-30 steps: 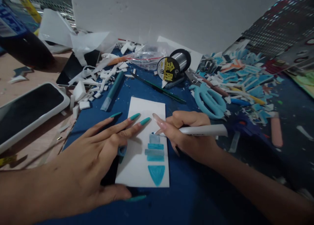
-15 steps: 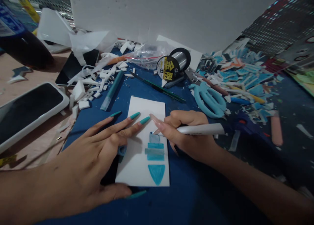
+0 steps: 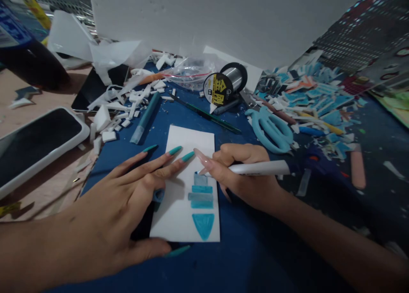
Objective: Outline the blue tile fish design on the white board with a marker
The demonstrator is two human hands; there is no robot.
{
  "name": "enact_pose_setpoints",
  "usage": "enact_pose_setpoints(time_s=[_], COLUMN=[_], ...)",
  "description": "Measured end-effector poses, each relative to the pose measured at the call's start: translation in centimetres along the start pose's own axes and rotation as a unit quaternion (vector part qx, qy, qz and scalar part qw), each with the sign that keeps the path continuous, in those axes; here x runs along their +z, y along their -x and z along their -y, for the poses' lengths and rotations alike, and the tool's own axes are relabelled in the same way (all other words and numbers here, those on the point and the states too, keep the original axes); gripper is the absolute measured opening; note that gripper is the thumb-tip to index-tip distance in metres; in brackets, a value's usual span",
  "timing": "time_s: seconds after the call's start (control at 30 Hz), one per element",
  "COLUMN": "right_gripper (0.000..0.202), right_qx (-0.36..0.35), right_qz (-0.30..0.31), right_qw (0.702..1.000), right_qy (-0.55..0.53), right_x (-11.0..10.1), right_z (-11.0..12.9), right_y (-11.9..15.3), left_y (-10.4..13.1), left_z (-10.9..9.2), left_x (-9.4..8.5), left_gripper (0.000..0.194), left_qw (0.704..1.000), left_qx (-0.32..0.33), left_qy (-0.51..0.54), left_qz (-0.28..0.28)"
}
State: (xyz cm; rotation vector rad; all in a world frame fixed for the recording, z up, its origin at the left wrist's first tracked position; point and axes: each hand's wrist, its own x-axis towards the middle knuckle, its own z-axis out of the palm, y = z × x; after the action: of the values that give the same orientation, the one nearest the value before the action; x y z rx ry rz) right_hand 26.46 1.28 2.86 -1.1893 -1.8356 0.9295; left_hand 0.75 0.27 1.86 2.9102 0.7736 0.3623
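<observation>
Two hands on the white card [image 3: 187, 148]: left hand [image 3: 128, 199] flat, pinning its left edge; right hand [image 3: 246, 173] gripping white marker [image 3: 258, 168], barrel pointing right, tip at the topmost teal block [image 3: 201, 180].

Dim, bluish light; warped edges.

your left hand [image 3: 105, 216] is showing long, pointed nails painted teal, with the polish matte and even on every fingertip that is in view, thumb included. your right hand [image 3: 246, 178] is wearing long nails too, but these are looking pale and glossy, almost see-through, tapering to soft points. both forearms are coming into view bare, with no sleeves, and you are wearing no rings, watch or bracelets where the wrists and fingers are showing. the dim light is leaving finer detail too dark to tell.
</observation>
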Motion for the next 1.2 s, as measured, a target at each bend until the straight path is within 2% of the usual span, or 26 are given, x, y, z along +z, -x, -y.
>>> enact_pose_setpoints(time_s=[0.2, 0.37, 0.47, 0.7, 0.83, 1.03, 1.2], right_gripper=[0.051, 0.051, 0.051, 0.050, 0.049, 0.049, 0.051], right_qx=[0.020, 0.004, 0.003, 0.023, 0.036, 0.020, 0.029], right_qz=[-0.002, 0.009, 0.006, 0.016, 0.023, 0.019, 0.020], right_qw=[1.000, 1.000, 1.000, 1.000, 0.999, 1.000, 0.999], right_qy=[0.010, 0.001, 0.008, -0.006, -0.019, -0.008, -0.024], right_x=[0.07, 0.04, 0.05, -0.08, -0.21, -0.34, -0.39], right_z=[-0.06, -0.07, -0.10, 0.14, 0.29, 0.15, 0.13], right_y=[-0.01, 0.04, 0.04, 0.00, -0.03, 0.00, 0.17], left_y=[0.43, 0.70, 0.55, 0.39, 0.47, 0.39, 0.36], left_z=[0.20, 0.27, 0.20, 0.15, 0.30, 0.22, 0.19], left_x=[0.05, 0.04, 0.00, 0.03, -0.11, -0.14, 0.02], left_gripper=[0.070, 0.075, 0.076, 0.068, 0.073, 0.077, 0.072], left_qw=[1.000, 0.998, 0.997, 0.998, 0.998, 0.999, 0.998], left_qx=[-0.010, -0.014, -0.022, -0.024, -0.018, -0.016, -0.022], left_qy=[0.028, 0.058, 0.075, 0.064, 0.057, 0.042, 0.048], left_qz=[0.000, 0.023, 0.009, 0.004, 0.022, 0.020, 0.016])
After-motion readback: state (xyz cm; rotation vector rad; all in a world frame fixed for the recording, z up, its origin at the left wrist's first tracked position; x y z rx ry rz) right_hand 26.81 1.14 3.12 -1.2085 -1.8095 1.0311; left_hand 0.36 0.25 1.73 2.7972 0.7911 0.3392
